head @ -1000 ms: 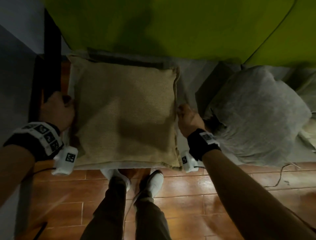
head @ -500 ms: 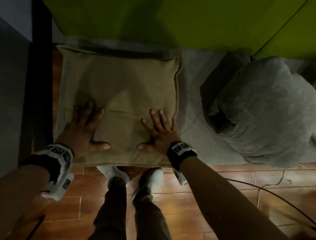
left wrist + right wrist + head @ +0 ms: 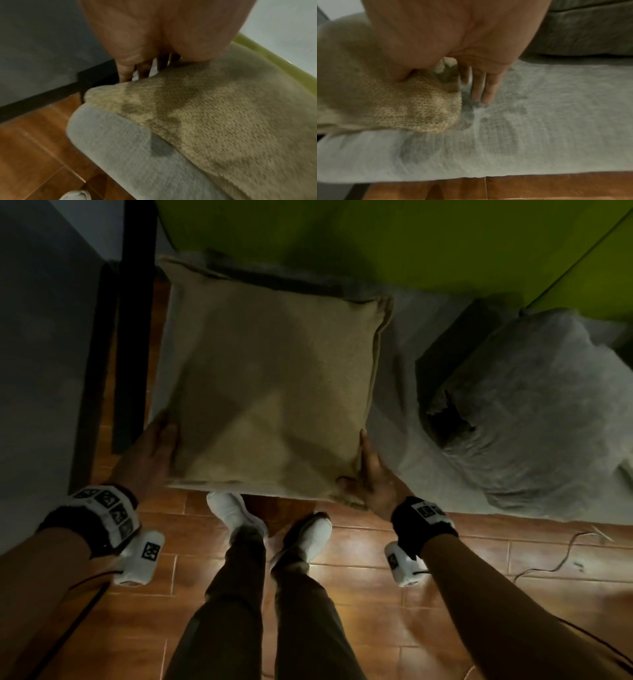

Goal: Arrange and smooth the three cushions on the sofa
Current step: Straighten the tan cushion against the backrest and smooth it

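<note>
A tan woven cushion lies flat on the grey sofa seat, its far edge near the green backrest. My left hand lies along the cushion's left side near the front corner, with straight fingers pointing down beside the cushion. My right hand is at the front right corner: the thumb rests on the cushion and straight fingers lie on the seat beside it. A crumpled grey cushion sits to the right, apart from both hands.
A dark frame stands against the grey wall, left of the sofa. Brown floor tiles run along the front, with my white shoes by the seat edge. A thin cable lies on the floor at the right.
Both hands have left the top of the tan cushion, where they pressed flat, and moved out to its left side and front right corner. The cushion's surface looks smoother.
</note>
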